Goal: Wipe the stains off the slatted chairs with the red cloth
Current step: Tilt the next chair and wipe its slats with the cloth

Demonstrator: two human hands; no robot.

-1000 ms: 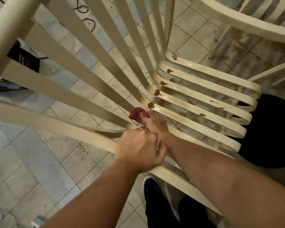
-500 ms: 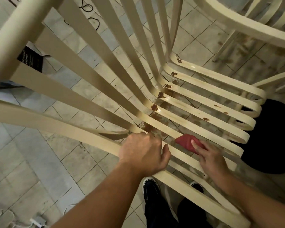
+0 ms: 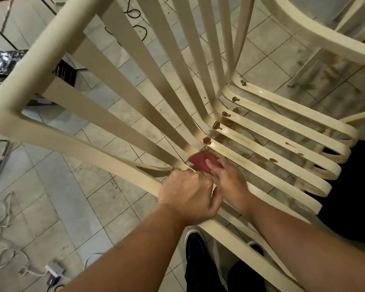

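— How far has the wiping been carried?

— Well under halfway, it is judged. The red cloth [image 3: 204, 162] is laid on a near slat of the slatted chair [image 3: 287, 116], at the bend where seat meets back.

— And how are the hands placed?

— The cloth is pressed down by the right hand [image 3: 231, 183], whose fingers are laid fairly straight over it; no curl round it is seen. The chair's side rail is gripped in a closed fist by the left hand [image 3: 188, 193], at seven o'clock from the cloth.

— What is left to be done?

— Five brown drips [image 3: 207, 140] are seen at the slat bends, running off towards one o'clock from the cloth, and all appear untouched. Smaller spots [image 3: 273, 159] are seen at three o'clock, further along the seat. The slats nearest the person look paler, though faint smears cannot be ruled out. A second chair [image 3: 303, 26], at one o'clock in the view, has not been reached; whether it is stained cannot be told.
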